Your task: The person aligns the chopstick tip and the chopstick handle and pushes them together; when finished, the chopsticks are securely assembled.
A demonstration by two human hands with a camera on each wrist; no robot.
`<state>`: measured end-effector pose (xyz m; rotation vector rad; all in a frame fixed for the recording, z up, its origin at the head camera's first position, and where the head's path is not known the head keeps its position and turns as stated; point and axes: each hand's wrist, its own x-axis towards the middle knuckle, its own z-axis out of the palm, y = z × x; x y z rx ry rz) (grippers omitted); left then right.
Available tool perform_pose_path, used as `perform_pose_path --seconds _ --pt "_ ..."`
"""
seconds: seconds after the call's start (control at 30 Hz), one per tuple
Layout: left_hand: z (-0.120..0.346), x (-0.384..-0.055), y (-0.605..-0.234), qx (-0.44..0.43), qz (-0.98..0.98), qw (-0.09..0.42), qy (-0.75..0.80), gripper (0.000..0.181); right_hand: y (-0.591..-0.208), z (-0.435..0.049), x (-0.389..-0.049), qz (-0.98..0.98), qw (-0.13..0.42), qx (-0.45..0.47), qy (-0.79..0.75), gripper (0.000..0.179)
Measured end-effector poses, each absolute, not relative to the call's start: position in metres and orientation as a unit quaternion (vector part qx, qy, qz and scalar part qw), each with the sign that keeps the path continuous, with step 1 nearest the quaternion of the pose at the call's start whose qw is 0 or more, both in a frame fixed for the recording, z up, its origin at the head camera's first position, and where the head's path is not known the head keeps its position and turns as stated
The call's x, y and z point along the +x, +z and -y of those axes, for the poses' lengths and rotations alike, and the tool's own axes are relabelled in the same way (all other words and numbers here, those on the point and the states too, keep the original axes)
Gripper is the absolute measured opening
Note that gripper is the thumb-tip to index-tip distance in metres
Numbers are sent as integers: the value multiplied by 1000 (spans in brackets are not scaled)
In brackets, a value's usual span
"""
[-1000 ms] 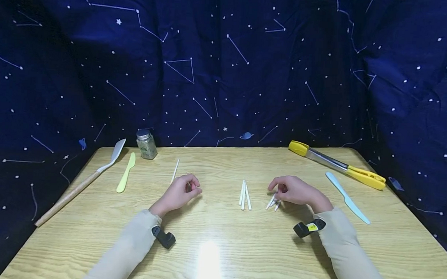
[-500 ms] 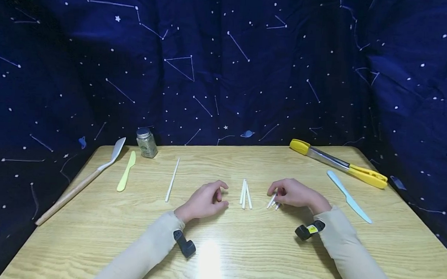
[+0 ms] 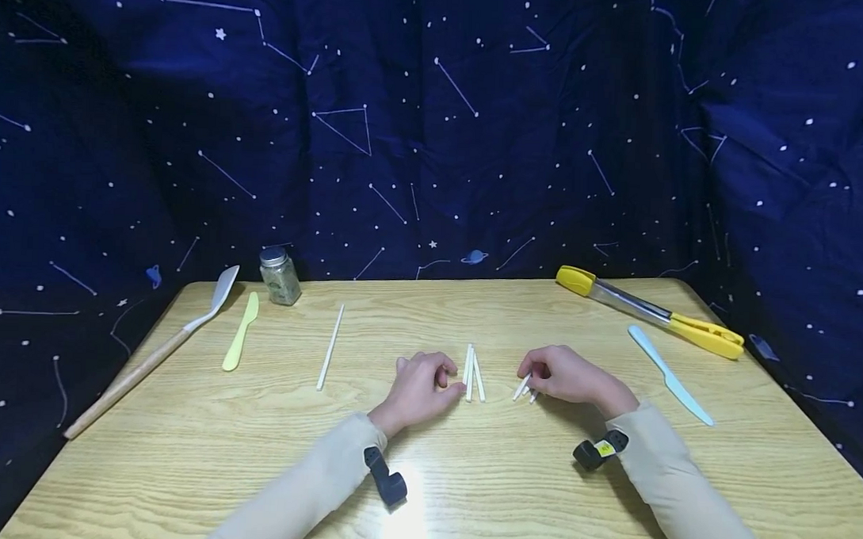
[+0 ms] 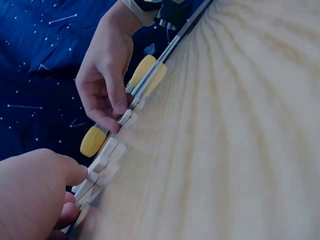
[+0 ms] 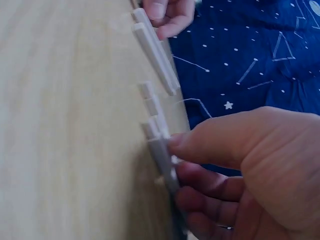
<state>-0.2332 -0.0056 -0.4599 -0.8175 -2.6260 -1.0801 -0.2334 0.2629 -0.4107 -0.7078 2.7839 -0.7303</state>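
Observation:
Several short white sticks (image 3: 470, 374) lie close together at the middle of the wooden table. My left hand (image 3: 420, 388) is at their left side, fingers loosely bent, with the thumb tip and fingertips right at the nearest stick. To the right, my right hand (image 3: 566, 375) pinches a second small group of white sticks (image 3: 522, 387) between thumb and fingers, low over the wood. In the right wrist view the thumb presses on these sticks (image 5: 159, 145), and the other fingers curl beneath; the far ends are partly hidden.
A longer thin white stick (image 3: 331, 347) lies left of centre. Further left are a yellow-green knife (image 3: 240, 332), a wooden-handled spatula (image 3: 150, 364) and a lidded glass jar (image 3: 280, 278). Yellow-tipped tongs (image 3: 644, 310) and a light-blue knife (image 3: 670, 375) lie on the right. A dark-blue curtain (image 3: 375, 244) hangs behind.
My left hand has moved right, from beside the long white stick to the middle sticks, which have not moved. My right hand has stayed at its own sticks.

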Motion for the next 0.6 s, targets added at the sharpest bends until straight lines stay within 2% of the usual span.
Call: perform_pose_path --seconds 0.23,0.6 --pt "2 -229 -455 -240 896 74 -366 24 -416 -264 -229 -935 52 -252 -246 10" --pt "-1 -228 -457 -204 909 98 -351 19 -418 -268 -222 -942 32 -256 -213 11"
